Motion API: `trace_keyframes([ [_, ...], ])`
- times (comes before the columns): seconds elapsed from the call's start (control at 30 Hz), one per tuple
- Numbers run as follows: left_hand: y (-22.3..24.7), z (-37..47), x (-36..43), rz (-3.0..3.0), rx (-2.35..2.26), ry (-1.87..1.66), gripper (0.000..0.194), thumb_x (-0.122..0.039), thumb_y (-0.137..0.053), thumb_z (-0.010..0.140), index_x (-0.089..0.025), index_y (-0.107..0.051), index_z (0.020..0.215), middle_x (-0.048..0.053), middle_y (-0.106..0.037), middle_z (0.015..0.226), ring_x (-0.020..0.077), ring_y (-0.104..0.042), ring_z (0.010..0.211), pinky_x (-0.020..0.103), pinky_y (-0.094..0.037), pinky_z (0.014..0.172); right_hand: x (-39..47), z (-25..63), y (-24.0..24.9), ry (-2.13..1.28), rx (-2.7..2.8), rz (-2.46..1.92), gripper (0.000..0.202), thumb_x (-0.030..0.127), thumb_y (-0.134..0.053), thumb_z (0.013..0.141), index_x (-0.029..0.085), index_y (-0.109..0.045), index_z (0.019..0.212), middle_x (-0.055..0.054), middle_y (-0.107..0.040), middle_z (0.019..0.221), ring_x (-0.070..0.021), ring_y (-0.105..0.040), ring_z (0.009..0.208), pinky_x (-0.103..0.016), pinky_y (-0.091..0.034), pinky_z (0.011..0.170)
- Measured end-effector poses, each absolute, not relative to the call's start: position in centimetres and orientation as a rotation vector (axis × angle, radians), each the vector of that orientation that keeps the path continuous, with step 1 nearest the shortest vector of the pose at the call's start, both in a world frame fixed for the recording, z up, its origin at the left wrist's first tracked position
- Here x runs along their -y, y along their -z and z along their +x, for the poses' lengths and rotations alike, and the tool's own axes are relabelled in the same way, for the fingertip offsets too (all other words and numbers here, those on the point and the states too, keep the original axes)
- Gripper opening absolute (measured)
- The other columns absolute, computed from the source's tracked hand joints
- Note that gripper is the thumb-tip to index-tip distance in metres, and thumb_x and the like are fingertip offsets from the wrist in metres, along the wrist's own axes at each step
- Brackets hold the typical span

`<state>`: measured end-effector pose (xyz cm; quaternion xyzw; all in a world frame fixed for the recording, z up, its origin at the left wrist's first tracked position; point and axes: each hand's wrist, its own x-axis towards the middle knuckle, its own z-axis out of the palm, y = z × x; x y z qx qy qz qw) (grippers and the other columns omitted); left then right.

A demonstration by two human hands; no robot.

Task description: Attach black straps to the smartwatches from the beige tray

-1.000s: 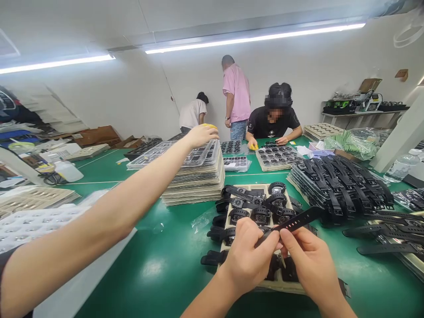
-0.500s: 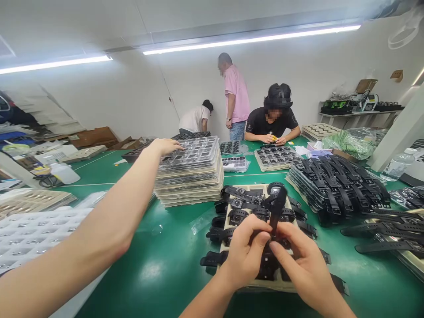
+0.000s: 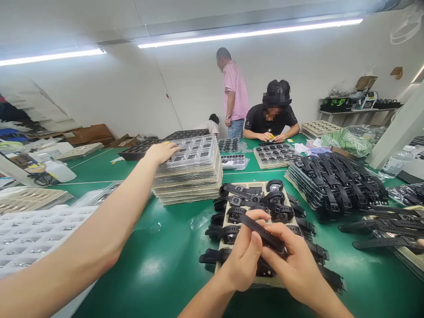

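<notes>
A black watch strap (image 3: 260, 232) is held between my two hands over a beige tray (image 3: 219, 270) of smartwatches. My left hand (image 3: 243, 254) pinches it from the left, fingers curled. From the right, my right hand (image 3: 294, 258) grips its lower end; whether a watch case is attached there is hidden by the fingers. Beneath, several black smartwatches (image 3: 236, 214) lie in the tray's pockets, their straps hanging over both sides.
Another person's hand (image 3: 162, 152) reaches from the left onto a tall stack of trays (image 3: 187, 183). More straps and watches (image 3: 338, 176) are piled on trays at right. A white tray (image 3: 36, 234) lies at left. A co-worker (image 3: 271, 117) sits opposite; a clear bottle (image 3: 395, 161) stands at right.
The strap, upright before, now lies tilted down to the right between my hands. The other person's hand has shifted slightly left on the stack. A person at the back has bent lower.
</notes>
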<state>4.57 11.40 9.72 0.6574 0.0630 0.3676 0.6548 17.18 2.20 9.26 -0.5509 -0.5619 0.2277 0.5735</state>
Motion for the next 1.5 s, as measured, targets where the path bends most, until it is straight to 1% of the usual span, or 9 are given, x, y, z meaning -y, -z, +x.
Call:
trace_keyframes([
  [0.2,-11.2,3.5,-12.5,1.783,-0.236,-0.737,0.059,-0.065,-0.061,0.096,-0.026,-0.054,0.14,0.008,-0.056,0.118,0.0221,-0.052,0.102,0.035,-0.044,0.093,-2.4,18.0,-8.3,-0.247,1.084,-1.168,0.009,0.036,-0.066,0.103,0.031,-0.074,0.101,0.002,-0.075,0.084,-0.0153,-0.07,0.069,-0.019,-0.058,0.065],
  [0.37,-12.3,3.8,-12.3,1.829,-0.427,-0.72,0.029,-0.038,-0.078,0.086,-0.018,-0.076,0.107,0.003,-0.061,0.089,0.0196,-0.055,0.085,0.031,-0.044,0.079,-2.4,18.3,-7.9,-0.213,1.097,-1.16,0.008,0.036,-0.066,0.104,0.032,-0.073,0.102,0.003,-0.075,0.087,-0.0145,-0.07,0.073,-0.018,-0.058,0.07],
  [0.57,-12.5,4.6,-12.0,1.679,-0.485,-0.675,0.028,-0.029,-0.074,0.083,-0.015,-0.08,0.106,-0.002,-0.052,0.069,0.0125,-0.043,0.065,0.025,-0.037,0.062,-2.3,18.8,-7.5,-0.228,1.155,-1.195,0.007,0.03,-0.064,0.104,0.032,-0.071,0.103,0.003,-0.072,0.088,-0.0155,-0.068,0.075,-0.021,-0.055,0.068],
  [0.8,-12.5,4.5,-12.0,1.59,-0.508,-0.679,0.027,-0.026,-0.08,0.077,-0.013,-0.079,0.101,0.004,-0.068,0.081,0.0138,-0.057,0.071,0.024,-0.048,0.067,-2.0,18.9,-8.2,-0.187,1.223,-1.147,0.014,0.025,-0.052,0.107,0.028,-0.066,0.106,-0.004,-0.061,0.117,-0.0227,-0.058,0.112,-0.032,-0.049,0.094],
  [0.9,-12.4,4.6,-11.9,1.521,-0.504,-0.667,0.03,-0.026,-0.083,0.074,-0.012,-0.079,0.1,0.002,-0.066,0.074,0.0123,-0.057,0.067,0.023,-0.049,0.064,-2.3,18.8,-8.0,-0.091,1.179,-1.141,0.028,0.022,-0.045,0.11,0.033,-0.063,0.129,-0.005,-0.059,0.126,-0.0229,-0.056,0.119,-0.037,-0.045,0.102],
  [1.03,-12.3,4.7,-11.9,1.481,-0.508,-0.645,0.031,-0.025,-0.085,0.073,-0.011,-0.079,0.101,0.002,-0.066,0.071,0.0109,-0.057,0.063,0.021,-0.048,0.06,-2.6,19.3,-7.9,0.015,1.258,-1.027,0.05,0.03,-0.044,0.113,0.042,-0.038,0.161,-0.002,-0.057,0.1,-0.0198,-0.058,0.089,-0.034,-0.052,0.082],
  [1.17,-12.4,4.8,-11.8,1.459,-0.448,-0.662,0.03,-0.022,-0.084,0.075,-0.012,-0.081,0.103,0.005,-0.072,0.08,0.0109,-0.058,0.067,0.021,-0.049,0.063,-2.7,19.8,-8.2,0.065,1.329,-1.076,0.024,0.037,-0.056,0.11,0.03,-0.075,0.123,-0.002,-0.058,0.089,-0.0181,-0.056,0.079,-0.028,-0.048,0.064],
  [1.3,-12.2,5.0,-11.7,1.433,-0.462,-0.683,0.028,-0.02,-0.085,0.073,-0.013,-0.081,0.099,0.004,-0.071,0.078,0.0098,-0.058,0.065,0.02,-0.049,0.062,-3.2,19.1,-8.0,0.004,1.084,-0.992,0.023,0.038,-0.053,0.11,0.026,-0.07,0.098,-0.003,-0.061,0.091,-0.019,-0.059,0.081,-0.029,-0.048,0.066],
  [1.5,-12.1,4.9,-11.8,1.444,-0.465,-0.708,0.029,-0.024,-0.086,0.071,-0.013,-0.082,0.098,0.002,-0.068,0.073,0.0105,-0.057,0.063,0.021,-0.05,0.06,-3.4,18.8,-7.8,-0.088,1.047,-0.985,0.032,0.04,-0.048,0.112,0.025,-0.065,0.09,-0.001,-0.059,0.083,-0.0174,-0.058,0.077,-0.025,-0.048,0.062],
])
